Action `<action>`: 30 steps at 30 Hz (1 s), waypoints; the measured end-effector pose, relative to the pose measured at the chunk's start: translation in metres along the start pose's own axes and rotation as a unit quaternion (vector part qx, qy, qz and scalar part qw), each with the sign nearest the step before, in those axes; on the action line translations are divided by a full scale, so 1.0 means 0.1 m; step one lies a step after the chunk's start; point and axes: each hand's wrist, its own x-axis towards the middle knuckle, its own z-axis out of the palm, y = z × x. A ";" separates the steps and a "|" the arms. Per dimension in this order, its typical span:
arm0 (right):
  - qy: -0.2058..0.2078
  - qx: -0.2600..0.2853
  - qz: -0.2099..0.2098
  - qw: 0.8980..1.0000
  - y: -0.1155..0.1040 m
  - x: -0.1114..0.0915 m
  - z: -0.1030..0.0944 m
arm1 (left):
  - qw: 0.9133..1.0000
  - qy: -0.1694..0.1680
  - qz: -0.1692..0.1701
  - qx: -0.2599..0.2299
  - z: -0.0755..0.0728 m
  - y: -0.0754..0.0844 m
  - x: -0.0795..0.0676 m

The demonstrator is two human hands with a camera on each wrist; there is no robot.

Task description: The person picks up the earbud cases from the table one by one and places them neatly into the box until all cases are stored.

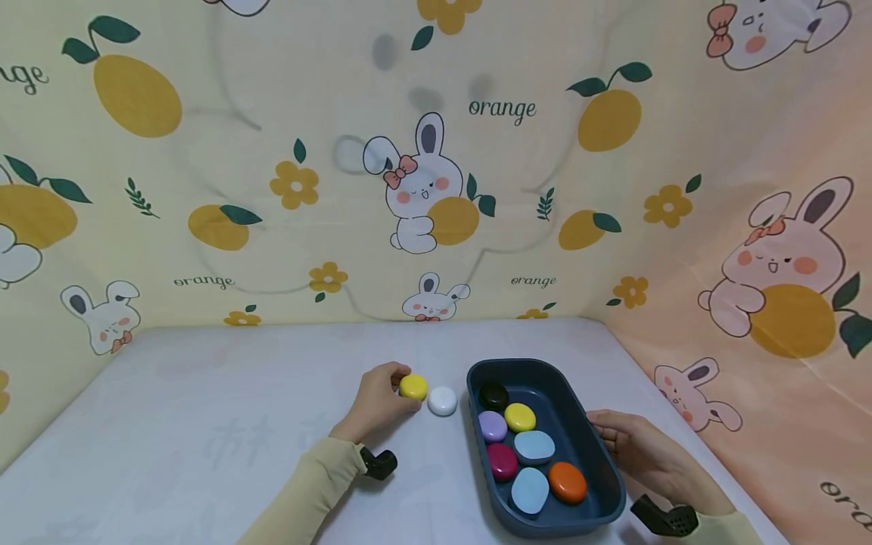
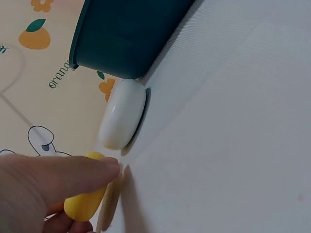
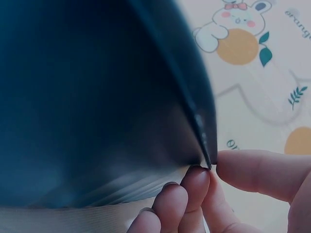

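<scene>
Between thumb and fingers, my left hand (image 1: 378, 400) pinches a glossy yellow pebble-shaped piece (image 1: 412, 387), just over the white tabletop. A white pebble-shaped piece (image 1: 443, 401) rests on the table right beside it, left of a dark blue tray (image 1: 574, 424). My right hand (image 1: 647, 448) pinches the tray's right rim, thumb on one side and fingertips against the other, as the right wrist view shows. Inside the tray lie a black piece (image 1: 493, 396), a yellow one, a lilac one (image 1: 493, 427), a magenta one (image 1: 502, 462), two light blue ones and an orange piece (image 1: 568, 482).
White cloth covers the table (image 1: 170, 424), which stretches left of the tray. A patterned curtain (image 1: 327, 98) with rabbits and oranges hangs along the back and the right side. Each wrist wears a small black device (image 1: 378, 463).
</scene>
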 end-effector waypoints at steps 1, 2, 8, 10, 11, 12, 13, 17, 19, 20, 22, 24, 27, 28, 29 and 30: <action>-0.001 0.000 0.000 1.000 0.00 0.00 0.00 | 1.000 0.000 0.000 0.000 0.00 0.00 0.00; -0.001 0.001 0.000 1.000 0.00 0.00 0.00 | 1.000 -0.001 0.000 -0.002 -0.01 0.01 0.00; -0.006 -0.001 -0.003 1.000 -0.01 -0.01 0.00 | 1.000 0.005 0.004 -0.007 -0.03 0.03 0.00; -0.008 -0.002 -0.004 1.000 -0.01 -0.01 0.00 | 1.000 0.008 0.007 -0.007 -0.03 0.03 0.00; -0.009 -0.002 -0.004 1.000 -0.01 -0.01 0.00 | 1.000 0.009 0.007 -0.009 -0.04 0.03 0.00; -0.009 -0.002 -0.005 1.000 0.00 -0.01 0.01 | 1.000 0.010 0.007 -0.011 -0.04 0.04 0.01; -0.009 -0.002 -0.005 1.000 0.00 -0.01 0.01 | 1.000 0.012 0.007 -0.014 -0.05 0.04 0.01; -0.008 -0.002 -0.009 1.000 0.00 -0.01 0.01 | 0.999 0.019 0.013 -0.032 -0.08 0.08 0.01; -0.008 0.000 -0.010 1.000 0.01 -0.01 0.01 | 0.999 0.023 0.020 -0.039 -0.11 0.11 0.01; -0.008 -0.001 -0.010 1.000 0.01 -0.01 0.01 | 0.999 0.026 0.024 -0.041 -0.12 0.13 0.01; -0.009 0.000 -0.011 1.000 0.01 -0.01 0.01 | 0.998 0.028 0.032 -0.042 -0.13 0.17 0.00; -0.011 0.002 -0.010 1.000 0.01 -0.02 0.01 | 0.998 0.029 0.036 -0.045 -0.13 0.21 -0.01; -0.019 0.001 -0.013 1.000 0.01 -0.02 0.01 | 0.997 0.030 0.044 -0.050 -0.13 0.26 -0.02; -0.019 0.002 -0.012 1.000 0.01 -0.02 0.01 | 0.997 0.030 0.045 -0.051 -0.13 0.27 -0.03; -0.020 0.003 -0.012 1.000 0.01 -0.02 0.01 | 0.997 0.032 0.048 -0.052 -0.12 0.29 -0.03; -0.020 0.003 -0.012 1.000 0.01 -0.02 0.01 | 0.997 0.034 0.051 -0.053 -0.12 0.29 -0.03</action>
